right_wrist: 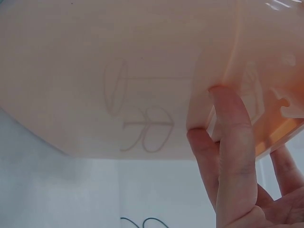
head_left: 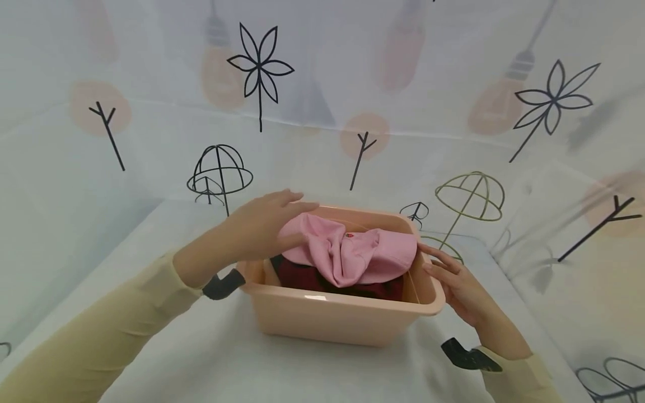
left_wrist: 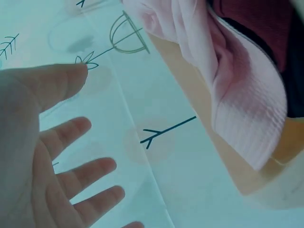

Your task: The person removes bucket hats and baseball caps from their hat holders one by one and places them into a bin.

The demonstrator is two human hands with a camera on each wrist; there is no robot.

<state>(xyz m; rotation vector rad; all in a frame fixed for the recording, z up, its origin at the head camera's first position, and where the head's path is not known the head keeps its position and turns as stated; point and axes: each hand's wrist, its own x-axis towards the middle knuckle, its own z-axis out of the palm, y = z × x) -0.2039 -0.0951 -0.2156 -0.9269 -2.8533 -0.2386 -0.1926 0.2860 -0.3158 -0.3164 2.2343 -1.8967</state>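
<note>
A peach plastic basin [head_left: 327, 320] stands on the white cloth in the head view. Inside it a crumpled pink cap [head_left: 322, 240], with a stitched brim and a tiny red emblem, lies over a dark red fabric item [head_left: 307, 280] that it partly hides. My left hand [head_left: 254, 232] hovers over the basin's left side, fingers extended and spread, holding nothing; the left wrist view shows the cap's brim [left_wrist: 251, 107] beside it. At the opposite end, my right hand [head_left: 466, 294] rests its fingertips on the basin's right rim, with mostly straight fingers [right_wrist: 235, 142].
White cloth [head_left: 201, 352] lies under the basin and rises as walls behind and at both sides. It is printed with line-drawn plants and pale orange circles. Dark bands [head_left: 466, 356] sit at both wrists by the yellow sleeves [head_left: 126, 313].
</note>
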